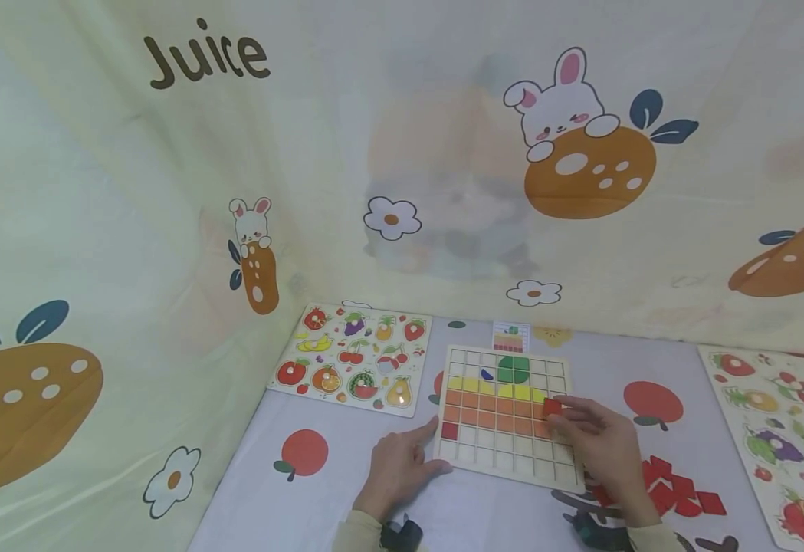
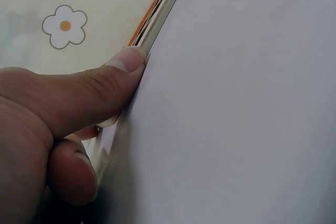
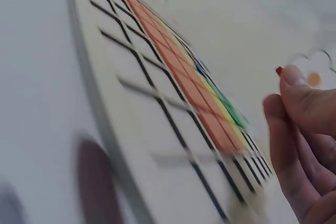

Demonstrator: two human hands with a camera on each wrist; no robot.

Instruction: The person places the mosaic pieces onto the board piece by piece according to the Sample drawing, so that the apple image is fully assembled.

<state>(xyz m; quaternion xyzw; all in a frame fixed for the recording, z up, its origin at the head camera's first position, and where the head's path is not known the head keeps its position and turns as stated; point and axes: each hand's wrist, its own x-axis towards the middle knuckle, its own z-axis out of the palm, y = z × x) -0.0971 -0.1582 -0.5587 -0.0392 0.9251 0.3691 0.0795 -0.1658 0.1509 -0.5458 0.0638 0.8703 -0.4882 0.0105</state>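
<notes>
A: Right hand (image 1: 598, 445)?
B: Thumb and fingertips clamped on a red tile (image 1: 551, 407), over the right part of the grid board (image 1: 505, 443), at the orange rows in the head view. Only the tile's corner shows from the right wrist.
A: Left hand (image 1: 399, 469)?
B: Thumb and forefinger spread apart, touching the board near its lower left corner.
A: Other pieces?
B: One red square (image 1: 449, 431) sits at the left, just below the orange rows. Loose red pieces (image 1: 683, 487) lie right of the board.
</notes>
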